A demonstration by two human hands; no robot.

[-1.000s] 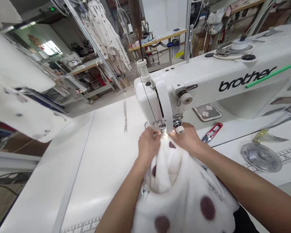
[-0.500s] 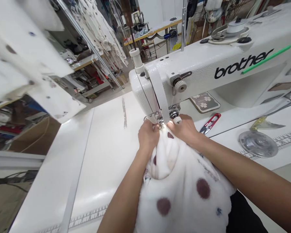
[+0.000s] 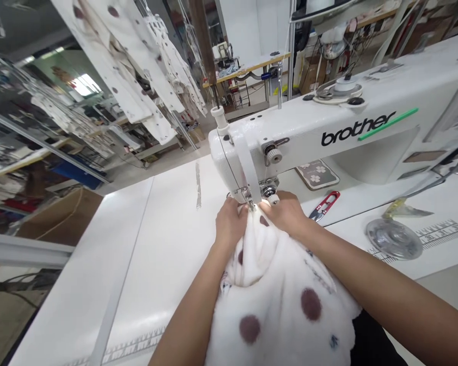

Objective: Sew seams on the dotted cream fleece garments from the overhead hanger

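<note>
Head view is catching both hands at the sewing machine [image 3: 328,137] needle: left hand [image 3: 231,223] and right hand [image 3: 288,216] are pinching the spotted fleece [image 3: 278,300] edge, fingers clenched on it. White table [image 3: 164,244] is running wide leftward from the machine; red snips [image 3: 324,206] are lying just right.

A white sewing table [image 3: 168,244] is seen, with a Brother sewing machine [image 3: 328,127] set on it and a spotted white fleece [image 3: 278,305] bunched on the near edge below the needle. Right of the needle, red thread snips [image 3: 322,206] are laid near a flower-patterned pad [image 3: 317,174]; further right a clear round disc [image 3: 394,239] and a yellowish metal tool [image 3: 404,209] are noted. A printed ruler [image 3: 438,233] is marked along the front edge, and a silvery strip [image 3: 198,185] left of the machine.
</note>
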